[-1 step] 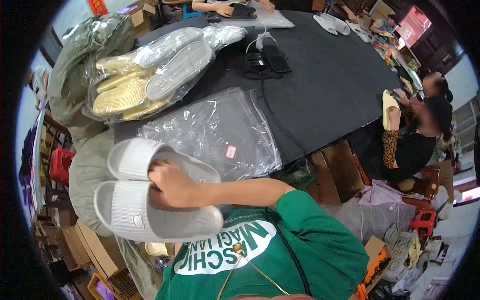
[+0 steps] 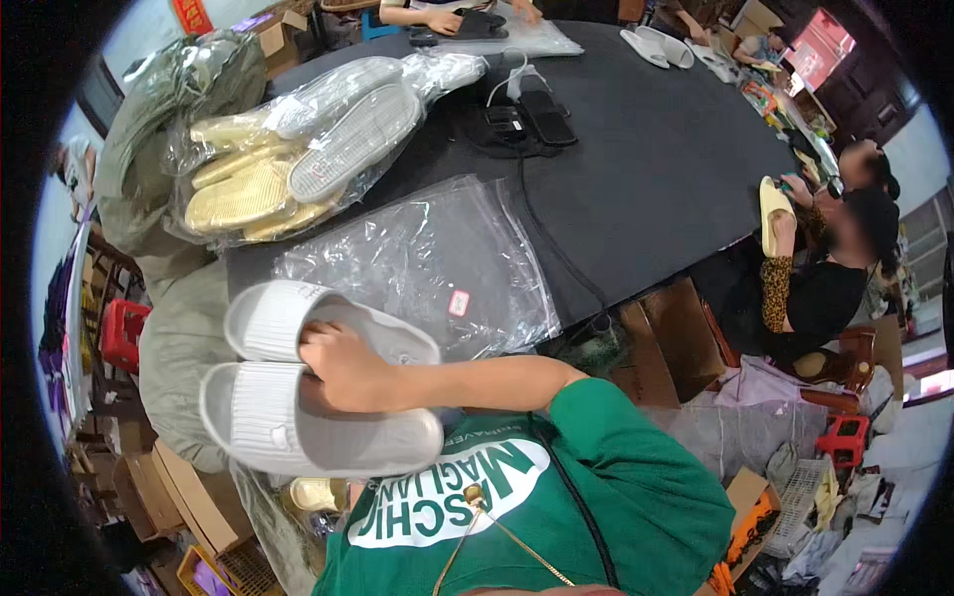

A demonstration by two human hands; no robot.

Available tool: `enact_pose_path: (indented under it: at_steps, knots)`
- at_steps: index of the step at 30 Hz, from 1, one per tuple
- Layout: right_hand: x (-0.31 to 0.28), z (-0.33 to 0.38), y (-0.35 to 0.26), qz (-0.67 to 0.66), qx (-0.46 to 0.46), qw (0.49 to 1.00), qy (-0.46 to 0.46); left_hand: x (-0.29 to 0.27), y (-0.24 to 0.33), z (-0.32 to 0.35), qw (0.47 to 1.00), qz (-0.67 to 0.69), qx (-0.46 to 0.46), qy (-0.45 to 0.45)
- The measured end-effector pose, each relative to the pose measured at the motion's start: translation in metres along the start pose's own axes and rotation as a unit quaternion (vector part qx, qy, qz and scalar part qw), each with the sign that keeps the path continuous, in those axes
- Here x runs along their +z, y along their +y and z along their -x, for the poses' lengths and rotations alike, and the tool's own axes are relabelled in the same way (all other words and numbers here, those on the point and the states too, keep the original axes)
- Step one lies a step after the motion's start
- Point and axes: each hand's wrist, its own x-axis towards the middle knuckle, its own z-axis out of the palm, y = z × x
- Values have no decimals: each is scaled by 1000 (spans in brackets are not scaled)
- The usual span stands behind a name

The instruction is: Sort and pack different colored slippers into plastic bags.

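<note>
My right hand (image 2: pixel 348 370) is closed around the inner edges of a pair of white slide slippers (image 2: pixel 373 442), gripping them together side by side. Ribbed straps cross both slippers, and the nearer strap has a small emblem. They are held above the table's near left edge, their toes pointing left. Just behind them, a flat clear plastic bag (image 2: pixel 407 253) with a small red-and-white label lies on the black table (image 2: pixel 646 179). Farther left rests a clear bag of white and yellow slippers (image 2: pixel 353 154). My left hand does not show.
Black sandals with a cord (image 2: pixel 547 117) lie on the table. At the far side a person handles black slippers (image 2: pixel 472 28); another at the right holds a yellow slipper (image 2: pixel 770 204). Greenish sacks (image 2: pixel 184 348) stand at the left, cardboard boxes (image 2: pixel 681 338) below the right edge.
My right hand and the white slippers have shifted very slightly to the right, with the slippers tilting a little. The grip is unchanged.
</note>
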Motion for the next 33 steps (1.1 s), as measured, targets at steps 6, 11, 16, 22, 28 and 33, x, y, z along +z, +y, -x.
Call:
enact_pose_path:
  at_steps: [6,11,16,22,28,33]
  knots:
    - [-29,9,61,162,121,978,-54,6,0,7,990,91,-4,111]
    - [-60,19,116,307,176,934,45,2,19,-3,945,-305,-40,113]
    - [-58,27,148,316,142,930,123,1,24,-2,947,-287,-27,139]
    - [-65,30,148,308,161,933,94,2,32,-4,946,-293,-19,135]
    - [-62,29,147,300,150,937,97,5,24,-4,943,-299,-29,141]
    - [-61,28,150,295,160,939,79,-15,28,-5,959,-270,-29,81]
